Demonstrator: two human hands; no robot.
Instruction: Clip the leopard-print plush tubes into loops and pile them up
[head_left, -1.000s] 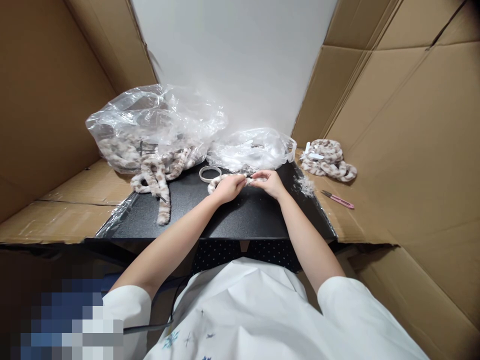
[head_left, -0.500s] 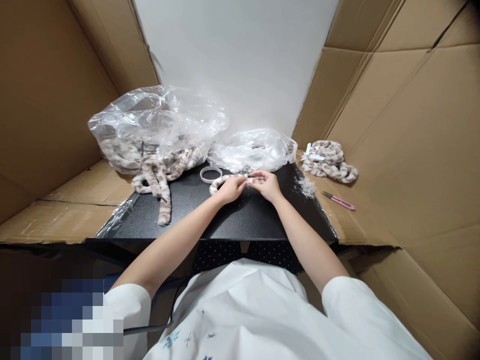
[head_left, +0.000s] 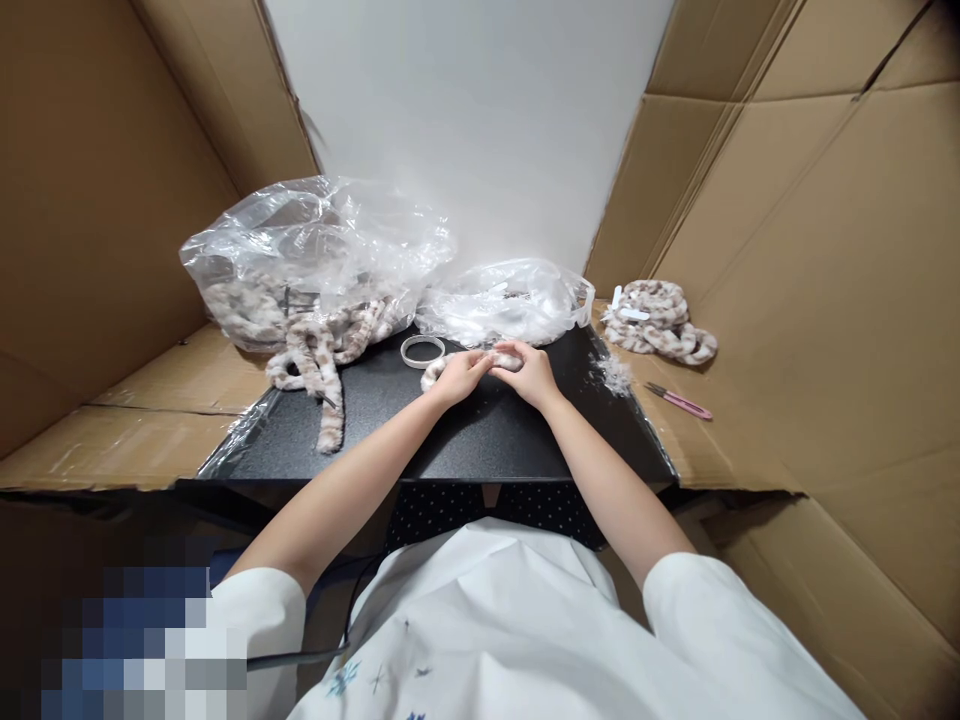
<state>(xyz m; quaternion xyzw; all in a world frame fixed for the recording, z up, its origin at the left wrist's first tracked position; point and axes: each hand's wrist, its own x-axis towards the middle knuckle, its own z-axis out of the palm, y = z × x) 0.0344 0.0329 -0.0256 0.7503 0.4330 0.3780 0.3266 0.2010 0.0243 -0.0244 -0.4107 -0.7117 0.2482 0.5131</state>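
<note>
Both hands meet over the black table, holding a fluffy white-and-brown spotted fabric strip [head_left: 430, 374]. My left hand [head_left: 460, 377] is closed around it, the strip's looped end showing beyond the knuckles. My right hand [head_left: 527, 373] is closed on the other part, thumb and fingers bent towards the left thumb. The spot where the fingertips meet is partly hidden, so fine detail there cannot be made out. Just left of the strip lies a roll of tape [head_left: 422, 351] on its side.
A large clear plastic bag [head_left: 315, 240] of spotted fluffy strips stands back left, one strip [head_left: 330, 400] trailing out. Behind my hands sits a smaller plastic bag [head_left: 502, 300]. To the right are fluff [head_left: 615, 375], a pink-handled cutting tool [head_left: 679, 401] and coiled strips [head_left: 660, 315] on cardboard.
The fingers have shifted slightly on the strip, and less of it shows between and behind the hands. The other things on the table lie as before.
</note>
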